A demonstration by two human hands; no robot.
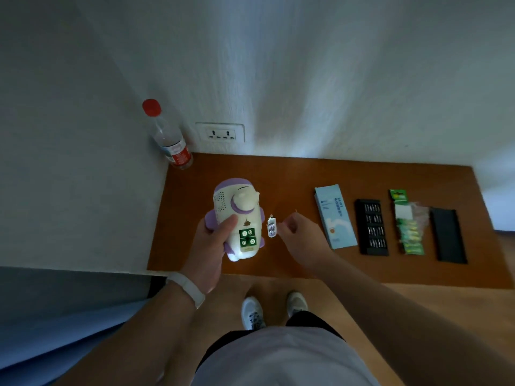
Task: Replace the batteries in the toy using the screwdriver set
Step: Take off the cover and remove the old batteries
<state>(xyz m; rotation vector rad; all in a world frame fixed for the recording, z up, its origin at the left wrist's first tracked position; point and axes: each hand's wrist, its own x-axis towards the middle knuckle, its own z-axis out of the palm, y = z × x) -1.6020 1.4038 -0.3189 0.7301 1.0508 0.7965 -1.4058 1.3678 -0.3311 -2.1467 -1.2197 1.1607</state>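
toy (pixel 245 207): mid frame; hard, smooth, looks light; hold its fat middle
left hand (pixel 211 246): wrapped round the toy
right hand (pixel 299 234): curled beside the little lid (pixel 271 227); cannot tell what it holds

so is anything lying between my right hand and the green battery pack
Yes. The blue box and the black bit tray lie flat on the table between the right hand and the green battery pack. Both are low, so the hand could probably pass over them.

Dim white walls (pixel 334 79) corner a brown wooden table (pixel 278 174).
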